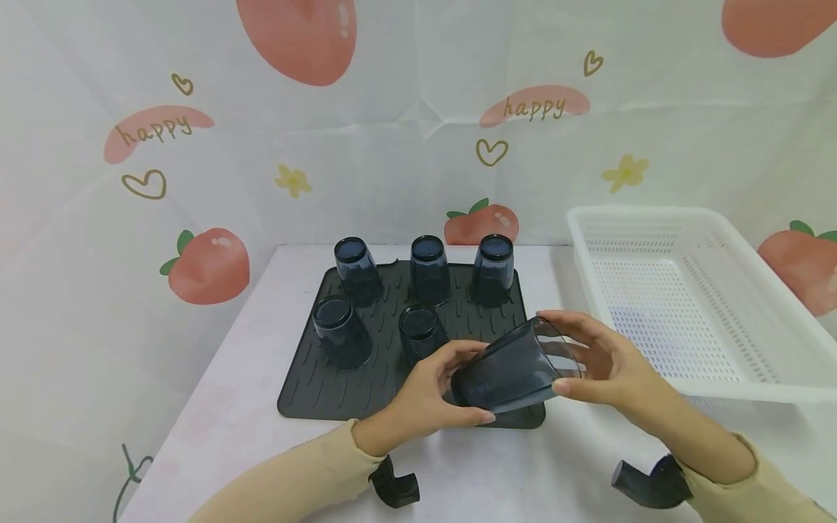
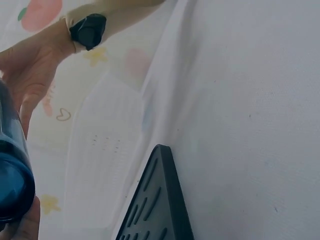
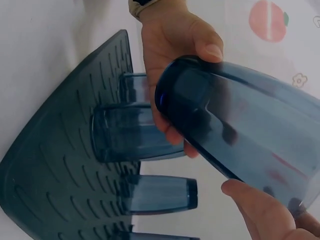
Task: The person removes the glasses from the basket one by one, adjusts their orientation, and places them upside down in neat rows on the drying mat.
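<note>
Between both hands a blue-grey tinted drinking glass [image 1: 506, 369] is held tilted above the front right of a dark drying mat [image 1: 340, 396]. My left hand [image 1: 428, 392] grips its thick base end, thumb below and fingers behind. My right hand [image 1: 604, 356] pinches the clear rim end, thumb in front, fingers on the far side. In the right wrist view the glass [image 3: 250, 115] spans the gap from one hand to the other. Several matching glasses stand upside down on the mat, the nearest a glass [image 1: 421, 330] just behind my left hand.
A white perforated plastic basket [image 1: 654, 378] stands on the right of the white table [image 1: 216, 428]. Behind hangs a white cloth [image 1: 392, 167] printed with fruit. Another upturned glass [image 1: 341, 333] is at the mat's left, with a back row including a glass [image 1: 493, 269].
</note>
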Demonstrator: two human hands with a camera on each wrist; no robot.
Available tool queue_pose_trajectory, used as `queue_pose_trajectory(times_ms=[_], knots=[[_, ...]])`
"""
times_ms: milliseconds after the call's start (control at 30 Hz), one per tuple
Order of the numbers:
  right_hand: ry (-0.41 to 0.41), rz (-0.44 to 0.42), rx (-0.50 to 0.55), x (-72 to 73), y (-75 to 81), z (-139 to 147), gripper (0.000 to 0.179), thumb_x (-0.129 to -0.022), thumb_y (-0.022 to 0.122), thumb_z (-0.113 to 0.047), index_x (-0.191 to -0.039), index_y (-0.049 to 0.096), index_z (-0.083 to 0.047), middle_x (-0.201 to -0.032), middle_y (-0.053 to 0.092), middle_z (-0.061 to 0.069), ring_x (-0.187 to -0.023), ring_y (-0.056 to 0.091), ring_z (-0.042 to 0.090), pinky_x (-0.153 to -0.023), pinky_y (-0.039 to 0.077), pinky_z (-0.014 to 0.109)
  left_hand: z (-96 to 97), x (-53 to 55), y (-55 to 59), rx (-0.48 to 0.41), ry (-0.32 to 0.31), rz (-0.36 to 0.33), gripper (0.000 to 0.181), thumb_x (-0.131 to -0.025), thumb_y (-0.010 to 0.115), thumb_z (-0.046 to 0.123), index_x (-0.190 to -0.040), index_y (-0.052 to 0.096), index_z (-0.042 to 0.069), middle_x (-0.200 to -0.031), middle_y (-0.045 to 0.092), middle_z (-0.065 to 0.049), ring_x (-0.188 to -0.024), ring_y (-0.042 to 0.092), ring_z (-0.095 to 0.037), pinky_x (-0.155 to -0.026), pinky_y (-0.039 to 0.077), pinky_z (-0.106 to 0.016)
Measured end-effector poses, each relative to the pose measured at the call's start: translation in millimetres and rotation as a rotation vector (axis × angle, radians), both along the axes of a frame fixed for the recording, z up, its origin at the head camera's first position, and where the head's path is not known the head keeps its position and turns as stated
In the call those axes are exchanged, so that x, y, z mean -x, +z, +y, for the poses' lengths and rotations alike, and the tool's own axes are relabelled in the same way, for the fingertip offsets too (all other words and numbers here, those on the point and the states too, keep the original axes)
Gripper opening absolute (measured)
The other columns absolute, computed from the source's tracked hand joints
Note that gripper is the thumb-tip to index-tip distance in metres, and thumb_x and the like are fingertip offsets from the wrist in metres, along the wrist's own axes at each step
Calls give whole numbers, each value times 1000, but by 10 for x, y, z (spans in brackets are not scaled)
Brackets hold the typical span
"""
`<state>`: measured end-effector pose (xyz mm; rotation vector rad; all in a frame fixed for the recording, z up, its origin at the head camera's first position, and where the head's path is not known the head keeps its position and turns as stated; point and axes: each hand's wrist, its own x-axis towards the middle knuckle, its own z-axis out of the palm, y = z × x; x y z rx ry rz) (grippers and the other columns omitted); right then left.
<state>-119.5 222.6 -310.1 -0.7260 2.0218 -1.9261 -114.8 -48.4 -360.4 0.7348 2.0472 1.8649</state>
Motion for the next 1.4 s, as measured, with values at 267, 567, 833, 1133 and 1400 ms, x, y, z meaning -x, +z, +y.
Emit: queue_pose_trajectory(times_ms=[267,567,833,1133,1400], knots=[[77,-32,28,15,-28,43,70,-81,65,12,-143,35,-1,-139,47,3,-120,56,13,-86,57,32,-85,43,-84,-86,-6,106,73,-76,80,0,-139,47,15,-135,54,-8,-121,54,-18,-98,51,-32],[89,-17,-26,31,-103,91,68,-81,66,11,-141,38,-5,-137,51,-1,-118,58,12,-94,51,22,-139,42,-17,-204,19,156,68,-75,76,-9,-136,47,1,-129,52,-23,-110,60,-17,-90,56,-35],[104,-36,-170,21,-139,98,65,-84,69,1,-140,38,-7,-133,52,9,-116,58,12,-96,47,17,-167,45,11,-231,24,158,63,-78,76,-4,-134,47,-2,-127,52,-26,-109,60,-17,-89,56,-32],[134,19,-353,-11,-175,92,69,-85,75,-14,-143,37,-9,-134,52,13,-114,58,7,-92,50,20,-175,50,53,-221,28,191,63,-74,76,-9,-131,49,-1,-126,55,-24,-107,61,-16,-89,56,-36],[214,1,-502,-4,-257,161,50,-90,70,-27,-133,48,-12,-125,60,5,-110,61,9,-92,53,27,-201,66,48,-206,14,191,64,-76,76,-8,-133,49,1,-127,56,-22,-109,61,-18,-91,55,-37]])
